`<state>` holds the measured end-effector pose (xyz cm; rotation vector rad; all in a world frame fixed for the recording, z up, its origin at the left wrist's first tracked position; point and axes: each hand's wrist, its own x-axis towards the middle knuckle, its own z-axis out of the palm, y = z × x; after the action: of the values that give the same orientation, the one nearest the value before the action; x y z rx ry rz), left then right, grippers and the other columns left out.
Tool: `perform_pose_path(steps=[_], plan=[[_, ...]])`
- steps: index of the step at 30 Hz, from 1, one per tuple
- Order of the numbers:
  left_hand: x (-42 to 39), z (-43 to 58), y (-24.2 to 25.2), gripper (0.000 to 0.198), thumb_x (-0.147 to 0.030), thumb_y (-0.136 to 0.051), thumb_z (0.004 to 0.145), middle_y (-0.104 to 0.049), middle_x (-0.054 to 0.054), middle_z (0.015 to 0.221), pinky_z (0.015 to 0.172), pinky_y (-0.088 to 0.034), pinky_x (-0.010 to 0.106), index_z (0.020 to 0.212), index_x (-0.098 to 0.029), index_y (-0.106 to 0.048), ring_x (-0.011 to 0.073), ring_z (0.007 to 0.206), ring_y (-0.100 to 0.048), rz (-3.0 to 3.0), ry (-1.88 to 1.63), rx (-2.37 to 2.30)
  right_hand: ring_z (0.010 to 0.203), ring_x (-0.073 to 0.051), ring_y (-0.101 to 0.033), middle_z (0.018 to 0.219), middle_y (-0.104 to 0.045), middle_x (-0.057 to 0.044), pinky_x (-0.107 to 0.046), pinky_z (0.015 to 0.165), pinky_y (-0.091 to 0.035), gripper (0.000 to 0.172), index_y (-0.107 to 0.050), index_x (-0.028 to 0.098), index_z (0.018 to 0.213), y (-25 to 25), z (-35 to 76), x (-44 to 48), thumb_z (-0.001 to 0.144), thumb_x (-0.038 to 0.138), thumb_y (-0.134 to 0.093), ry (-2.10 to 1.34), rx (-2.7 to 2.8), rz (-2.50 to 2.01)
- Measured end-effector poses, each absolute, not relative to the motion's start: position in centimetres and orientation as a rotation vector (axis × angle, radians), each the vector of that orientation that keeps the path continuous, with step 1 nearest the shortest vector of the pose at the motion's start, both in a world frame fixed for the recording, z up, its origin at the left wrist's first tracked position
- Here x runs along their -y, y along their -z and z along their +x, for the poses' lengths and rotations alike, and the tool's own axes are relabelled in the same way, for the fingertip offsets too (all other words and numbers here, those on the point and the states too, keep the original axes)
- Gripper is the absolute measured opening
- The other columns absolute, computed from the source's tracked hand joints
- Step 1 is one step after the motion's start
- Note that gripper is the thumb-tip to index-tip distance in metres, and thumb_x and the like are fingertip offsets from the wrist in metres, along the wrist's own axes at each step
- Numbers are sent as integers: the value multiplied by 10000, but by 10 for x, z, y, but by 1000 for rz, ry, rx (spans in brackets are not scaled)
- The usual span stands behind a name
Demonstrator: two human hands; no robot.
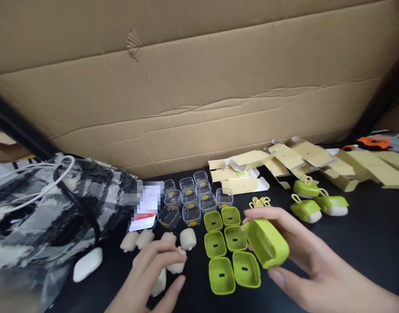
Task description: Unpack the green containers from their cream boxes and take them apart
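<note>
My right hand [303, 256] grips a green plastic shell [267, 245] between thumb and fingers, its hollow side tilted toward the left. Beside it on the black table, several matching green shells [221, 274] stand in two columns, hollow side up, each with a small slot in its base. Over a loose group of cream rounded pieces [188, 239] hovers my left hand [153, 269], thumb and fingers apart. One cream piece [177, 263] lies by its fingertips, and another [159, 282] shows partly under the hand; whether the fingers touch either, I cannot tell.
Clear plastic cups [191, 212] with yellow stickers stand behind the cream pieces, near a phone [145, 208]. Yellow loops [259, 202], finished-looking green-and-cream units [331, 204] and flattened yellow boxes [300, 156] lie at right. A white mouse-like object [87, 264] and cables [55, 178] are left.
</note>
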<state>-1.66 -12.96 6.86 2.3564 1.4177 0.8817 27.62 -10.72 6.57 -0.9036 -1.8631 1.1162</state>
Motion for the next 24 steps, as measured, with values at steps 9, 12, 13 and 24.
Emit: perform_pose_path(steps=[9, 12, 13, 24], plan=[[86, 72, -71, 271, -358, -741, 762, -635, -14, 818, 693, -497, 213, 886, -182, -575, 103, 737, -622, 1144, -712, -822, 1213, -173, -542, 1276, -562, -50, -287, 999, -476, 595, -321, 330, 1272, -59, 269, 99, 820, 84, -618, -602, 2081, -719], [82, 72, -63, 323, -291, -821, 689, -646, -50, 801, 637, -478, 174, 823, -201, -542, 73, 693, -617, 1036, -872, -723, 1224, -161, -539, 1303, -558, -55, -267, 1018, -456, 630, -299, 324, 1306, -62, 269, 98, 828, 109, -649, -636, 2093, -747], [82, 71, -61, 294, -275, -816, 699, -661, -48, 809, 642, -481, 176, 823, -203, -560, 75, 703, -627, 1035, -877, -691, 1225, -157, -539, 1307, -558, -55, -262, 1022, -452, 633, -297, 324, 1310, -62, 269, 98, 831, 115, -653, -649, 2089, -755], [83, 60, -74, 206, -291, -804, 708, -759, 13, 882, 814, -509, 261, 877, -203, -723, 161, 856, -687, 1116, -761, -807, 839, -125, -634, 914, -644, -2, -220, 761, -537, 230, -578, 238, 1004, -63, 269, 91, 812, 129, -644, -834, 1953, -856]])
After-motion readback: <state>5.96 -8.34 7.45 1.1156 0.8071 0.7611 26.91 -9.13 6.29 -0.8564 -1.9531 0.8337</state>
